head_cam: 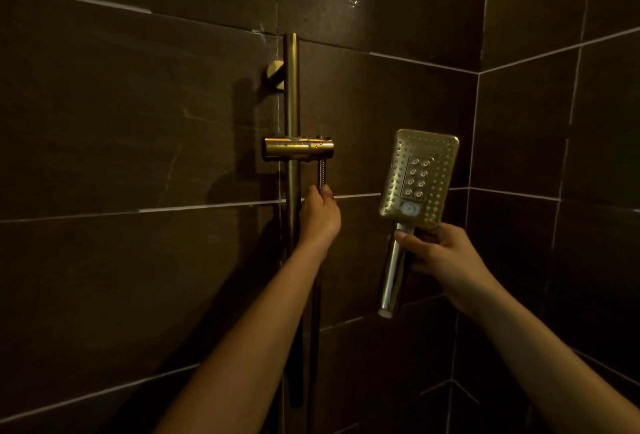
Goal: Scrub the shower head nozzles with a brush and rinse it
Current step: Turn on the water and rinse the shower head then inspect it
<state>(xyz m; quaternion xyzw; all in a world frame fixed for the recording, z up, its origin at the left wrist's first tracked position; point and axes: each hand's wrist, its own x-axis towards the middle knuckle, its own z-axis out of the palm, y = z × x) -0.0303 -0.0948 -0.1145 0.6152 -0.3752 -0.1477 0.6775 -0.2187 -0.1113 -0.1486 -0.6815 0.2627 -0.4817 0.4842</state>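
Tiled wall; showerhead in right hand

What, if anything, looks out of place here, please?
The shower head, held in the right hand, is off its hose: its handle ends bare, while the left hand grips that hose under the holder.

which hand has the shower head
The right hand, gripping the shower head by its handle; the left hand holds the hose instead.
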